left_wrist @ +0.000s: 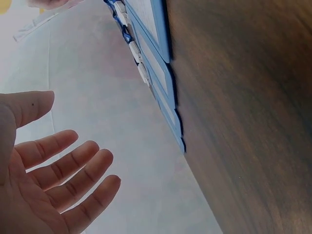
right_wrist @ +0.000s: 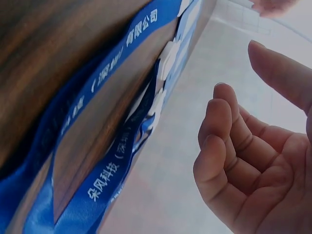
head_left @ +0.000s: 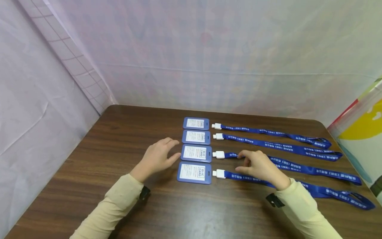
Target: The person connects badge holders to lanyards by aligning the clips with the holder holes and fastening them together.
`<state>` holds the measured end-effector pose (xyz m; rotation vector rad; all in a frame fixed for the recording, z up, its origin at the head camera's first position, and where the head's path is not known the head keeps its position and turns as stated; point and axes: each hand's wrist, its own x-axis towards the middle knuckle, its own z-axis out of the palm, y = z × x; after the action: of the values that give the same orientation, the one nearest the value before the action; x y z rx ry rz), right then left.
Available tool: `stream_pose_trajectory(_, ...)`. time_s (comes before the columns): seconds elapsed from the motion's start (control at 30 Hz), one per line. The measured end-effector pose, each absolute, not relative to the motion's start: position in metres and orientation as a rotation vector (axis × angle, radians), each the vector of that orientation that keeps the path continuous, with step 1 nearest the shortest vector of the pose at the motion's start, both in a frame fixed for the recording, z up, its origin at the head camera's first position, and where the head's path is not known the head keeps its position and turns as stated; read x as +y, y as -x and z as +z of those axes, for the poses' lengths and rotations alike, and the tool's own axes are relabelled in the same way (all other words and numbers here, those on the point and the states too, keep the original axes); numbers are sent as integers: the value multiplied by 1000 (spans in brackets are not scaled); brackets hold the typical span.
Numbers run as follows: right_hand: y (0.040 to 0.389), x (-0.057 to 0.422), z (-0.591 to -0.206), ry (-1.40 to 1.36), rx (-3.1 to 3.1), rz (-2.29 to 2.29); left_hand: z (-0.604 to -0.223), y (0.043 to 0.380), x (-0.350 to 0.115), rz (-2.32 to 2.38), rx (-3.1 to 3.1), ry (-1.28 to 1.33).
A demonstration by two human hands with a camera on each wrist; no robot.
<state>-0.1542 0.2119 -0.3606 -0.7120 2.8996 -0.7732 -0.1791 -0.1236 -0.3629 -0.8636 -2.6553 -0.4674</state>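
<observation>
Several blue ID card holders lie flat in a column, each with a white printed card. Just right of each, a blue lanyard stretches rightward, its white clip apart from the holder's slot. My left hand hovers left of the holders; the left wrist view shows its fingers spread and holding nothing. Over the two nearest lanyards is my right hand, hiding part of their straps. In the right wrist view its fingers are loosely bent, the thumb apart, with nothing between them.
The brown wooden table ends at a pale cloth backdrop. White sheeting hangs on the left. A colourful printed panel stands past the right edge. The lanyard loops reach close to the table's right edge.
</observation>
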Motion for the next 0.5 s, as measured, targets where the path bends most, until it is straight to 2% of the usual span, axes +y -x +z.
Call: stream_pose_trajectory(0.5,159,198,-371,770,2793,-765,-360,176,-124,-471,-2651,882)
